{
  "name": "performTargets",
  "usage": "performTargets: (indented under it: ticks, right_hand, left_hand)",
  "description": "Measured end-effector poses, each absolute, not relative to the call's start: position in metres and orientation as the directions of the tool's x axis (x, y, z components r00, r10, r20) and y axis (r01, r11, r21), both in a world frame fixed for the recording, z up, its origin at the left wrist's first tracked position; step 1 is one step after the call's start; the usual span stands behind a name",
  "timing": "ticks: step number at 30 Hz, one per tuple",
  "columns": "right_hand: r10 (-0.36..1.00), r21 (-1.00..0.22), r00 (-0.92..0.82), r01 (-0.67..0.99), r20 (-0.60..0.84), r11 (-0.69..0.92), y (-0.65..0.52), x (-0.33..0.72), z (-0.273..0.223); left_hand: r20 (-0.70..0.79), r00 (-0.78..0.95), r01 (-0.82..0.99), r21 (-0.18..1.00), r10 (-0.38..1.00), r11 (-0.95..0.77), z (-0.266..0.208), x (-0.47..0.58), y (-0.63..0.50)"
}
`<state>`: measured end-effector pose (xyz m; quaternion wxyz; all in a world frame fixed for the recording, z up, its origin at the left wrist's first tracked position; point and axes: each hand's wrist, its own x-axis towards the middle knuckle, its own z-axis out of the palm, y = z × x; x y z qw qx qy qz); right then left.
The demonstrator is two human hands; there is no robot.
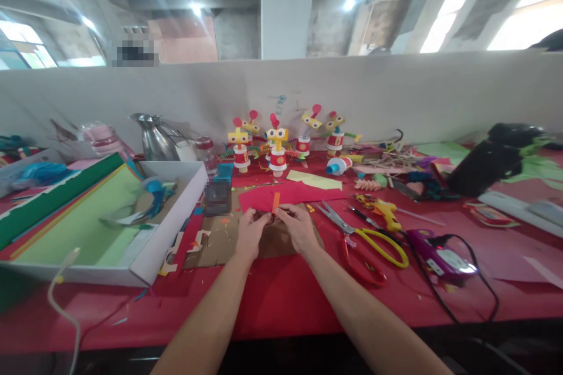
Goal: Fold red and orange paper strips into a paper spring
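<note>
A small orange paper strip (276,201) stands up between my two hands, above a piece of brown cardboard (215,246). My right hand (299,228) pinches the strip near its lower end. Close beside it, my left hand (251,233) is closed, its fingertips meeting at the strip's base; what exactly they pinch is too small to make out. Just beyond my fingers lies a sheet of red paper (255,196), with a pale yellow paper piece (314,179) across its far side. Large scissors (352,231) with red and yellow handles rest open to the right of my right hand.
Several paper-cup robot figures (278,158) stand at the back by a white partition (197,88). On the left is a white box (169,234) holding coloured paper. A yellow glue gun (387,215), a purple device (442,255) with a black cable, and a steel jug (157,136) are around.
</note>
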<state>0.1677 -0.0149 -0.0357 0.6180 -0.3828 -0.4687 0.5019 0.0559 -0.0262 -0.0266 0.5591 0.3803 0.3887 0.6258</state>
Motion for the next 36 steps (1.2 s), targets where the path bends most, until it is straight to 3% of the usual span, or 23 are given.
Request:
performTargets:
  ticks: [8,18,26,36]
  right_hand:
    - [0.986,-0.940,0.066,-0.299,0.153,0.166,-0.015,0.169,-0.032]
    - [0.984,-0.944,0.060,-0.277,0.167,0.177,-0.015,0.168,-0.035]
    - [0.977,-0.951,0.044,-0.225,0.206,0.211,-0.016,0.166,-0.038]
    - [0.982,-0.956,0.057,-0.228,0.178,0.187,-0.014,0.168,-0.041]
  left_hand:
    - [-0.072,-0.020,-0.514,0.856,0.997,0.052,-0.017,0.055,-0.029]
    - [0.029,-0.054,-0.426,0.904,0.998,-0.049,-0.026,0.057,-0.026]
    - [0.010,-0.108,-0.377,0.925,0.994,-0.050,-0.028,0.054,-0.025]
    - [0.076,-0.062,-0.356,0.930,0.995,-0.093,-0.025,0.054,-0.027]
